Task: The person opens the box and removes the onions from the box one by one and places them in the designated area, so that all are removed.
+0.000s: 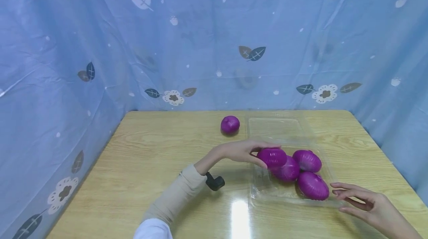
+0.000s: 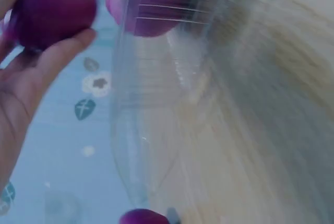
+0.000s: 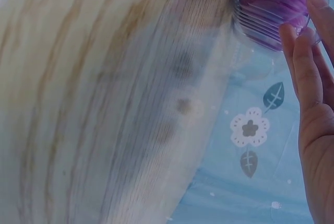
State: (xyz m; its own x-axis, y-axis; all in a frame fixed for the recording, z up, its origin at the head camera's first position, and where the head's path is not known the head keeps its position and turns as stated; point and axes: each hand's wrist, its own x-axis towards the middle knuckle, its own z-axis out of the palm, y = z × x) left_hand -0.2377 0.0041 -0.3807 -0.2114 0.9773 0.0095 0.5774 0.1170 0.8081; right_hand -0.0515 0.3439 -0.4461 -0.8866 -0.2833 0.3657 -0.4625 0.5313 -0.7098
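Onion, probably light, firm and slippery, best cupped round its middle, is gripped over the left of the tray by the left hand, the right hand being held relaxed, empty, at its right edge.

Your left fingers hold one glossy purple onion; right of them, three other onions lie inside the clear container.

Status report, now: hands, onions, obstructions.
Left hand gripping a purple onion over the clear container. Right hand by its near right corner, holding no onion. Three onions inside, one loose onion on the table. Nothing plainly in the way.
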